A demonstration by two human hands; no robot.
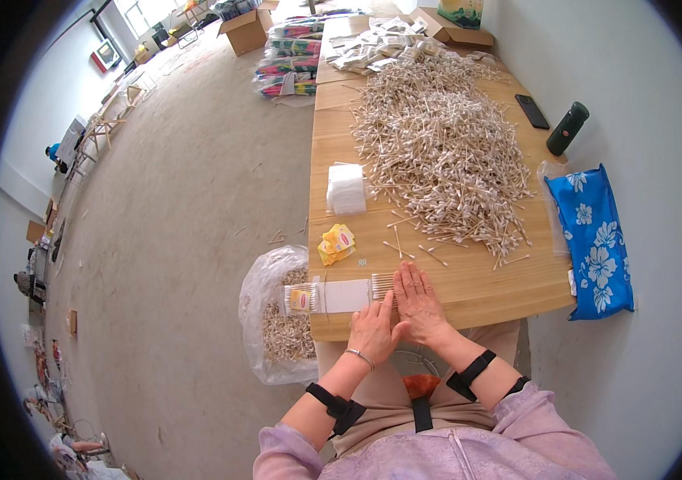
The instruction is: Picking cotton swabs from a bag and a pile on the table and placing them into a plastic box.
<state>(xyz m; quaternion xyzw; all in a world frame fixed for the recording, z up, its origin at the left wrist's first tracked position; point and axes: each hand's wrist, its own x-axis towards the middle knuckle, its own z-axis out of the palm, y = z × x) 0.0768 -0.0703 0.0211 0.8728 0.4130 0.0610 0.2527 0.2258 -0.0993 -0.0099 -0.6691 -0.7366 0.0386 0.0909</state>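
Both hands are down at the near edge of the wooden table (437, 272) now, side by side and just touching. The left hand (373, 328) lies with fingers stretched toward the end of a long clear packet of cotton swabs (341, 295), which sits flat along the table edge with a small yellow label at its far-left end. The right hand (417, 304) is spread flat, palm down, fingertips resting on the swab tips that stick out at the packet's right end. Neither hand is clenched; both are open and pressing rather than grasping, though from up here I can't tell whether the left fingertips actually pinch the wrapper. To my eye the work is squaring up that bundle, and doing it well means keeping the right palm level so the sticks stay even, while the left steadies the packet against sliding off the edge, because a plastic bag of loose swabs (281, 320) hangs just below. Beyond the hands, a few stray swabs lie near the great heap of swabs (445, 152); yellow labels (336, 242) and a white stack of wrappers (347, 189) wait to the left.
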